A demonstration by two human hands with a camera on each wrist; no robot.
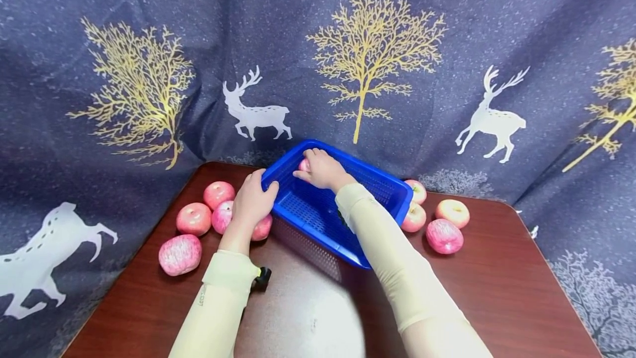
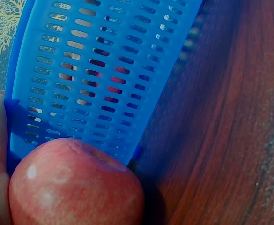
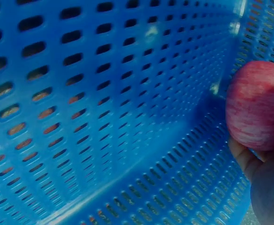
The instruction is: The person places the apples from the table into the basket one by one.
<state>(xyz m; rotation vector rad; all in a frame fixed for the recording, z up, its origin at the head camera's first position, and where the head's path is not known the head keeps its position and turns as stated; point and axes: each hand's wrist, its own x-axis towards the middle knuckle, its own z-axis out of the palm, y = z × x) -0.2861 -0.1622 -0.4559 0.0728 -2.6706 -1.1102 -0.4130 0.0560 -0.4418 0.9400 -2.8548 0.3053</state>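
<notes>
A blue perforated plastic basket [image 1: 318, 225] stands on the brown table. My left hand [image 1: 253, 199] grips its left rim, the thumb hooked over the edge. Inside the basket, near its far left corner, my right hand [image 1: 322, 169] holds a red apple [image 3: 258, 105]; the fingers curve around it, and the apple is partly hidden by the hand in the head view. In the right wrist view the fingers [image 3: 247, 157] show under that apple, close to the basket's end wall. Another apple [image 2: 76, 187] lies beneath my left hand, right beside the basket's outer wall.
Several apples lie left of the basket, among them a streaked pink one [image 1: 180, 254] nearest me. More sit to its right, including a yellowish one [image 1: 452, 213] and a dark pink one [image 1: 444, 236]. A dark curtain [image 1: 318, 43] with deer and trees hangs behind the table [image 1: 497, 291].
</notes>
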